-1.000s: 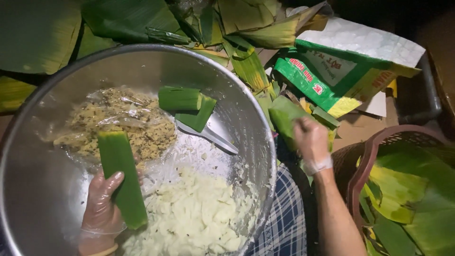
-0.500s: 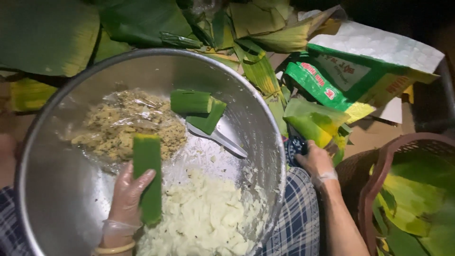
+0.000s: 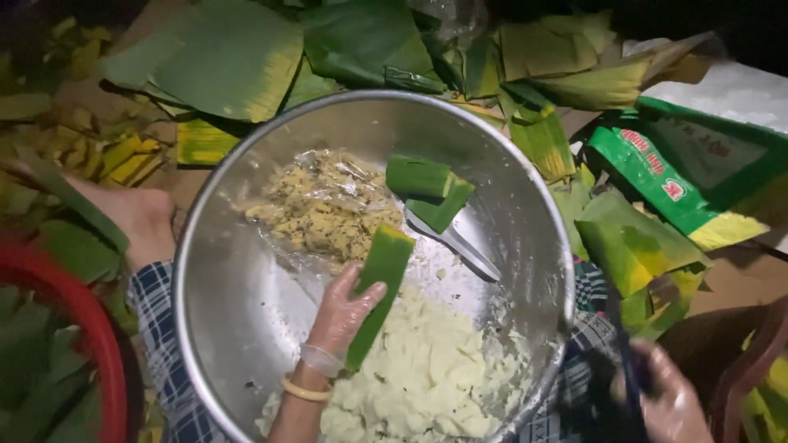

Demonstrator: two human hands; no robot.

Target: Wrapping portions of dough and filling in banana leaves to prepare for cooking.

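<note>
A big steel bowl sits between my knees. In it lie a heap of white mashed dough, a yellow crumbly filling on clear film, a folded green leaf parcel and a pale spoon. My left hand, in a clear glove, holds a long green leaf strip over the dough. My right hand is blurred at the lower right, outside the bowl, by a dark cloth; I cannot tell what it grips.
Cut banana leaves are piled behind and right of the bowl, beside a green printed bag. A red basket rim with leaves is at left, a brown basket at right. A bare limb rests left of the bowl.
My right hand has dropped from the leaf pile to the lower right. The left hand keeps the leaf strip, now tilted right. The view has shifted left.
</note>
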